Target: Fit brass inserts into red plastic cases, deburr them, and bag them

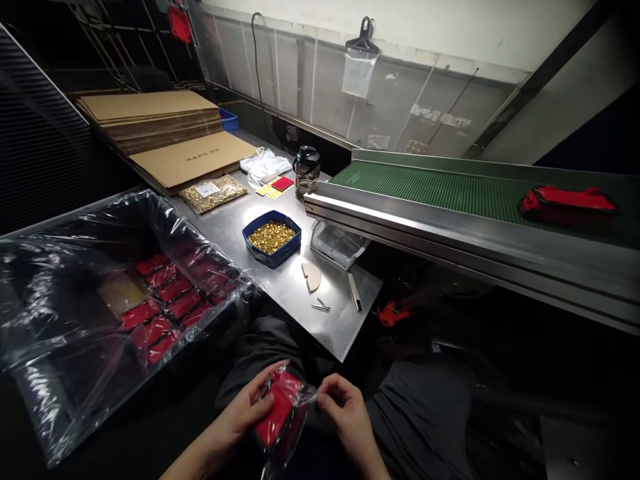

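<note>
Low in the view, above my lap, a red item in a clear plastic bag is gripped by my left hand, thumb on its front. My right hand pinches the bag's edge at the right, thumb and forefinger closed on the clear film. To the left stands a bin lined with clear plastic, holding several similar red packets in rows. On the metal table ahead sits a blue tray of small gold-coloured pieces.
A green conveyor belt at the right carries a red and black item. Flat cardboard is stacked at the back left. A bag of gold pieces, a dark bottle, a beige disc piece and a pale-handled tool lie about the table.
</note>
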